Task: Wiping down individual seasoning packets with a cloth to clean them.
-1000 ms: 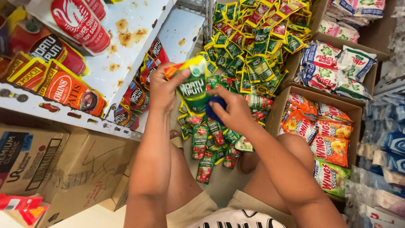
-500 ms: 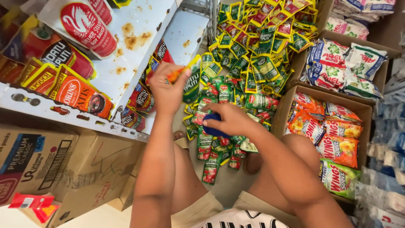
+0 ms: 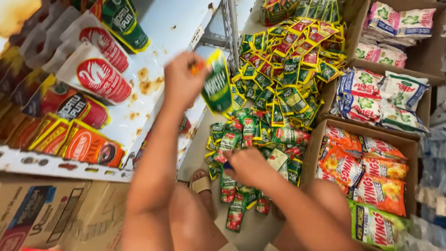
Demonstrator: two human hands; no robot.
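In the head view, the left hand (image 3: pixel 183 81) is gripping a green sachet (image 3: pixel 217 88) by its top edge and holding it up beside the white shelf (image 3: pixel 153 74), above the heap of green and red sachets (image 3: pixel 274 93) lying on the floor. The right hand (image 3: pixel 248 166) is reaching low into that heap, fingers curled around something small and dark blue (image 3: pixel 227 165), too hidden to identify. Pouches in red and white (image 3: pixel 95 79) are lying on the shelf. A cardboard box of orange packets (image 3: pixel 367 172) is sitting just right of the heap.
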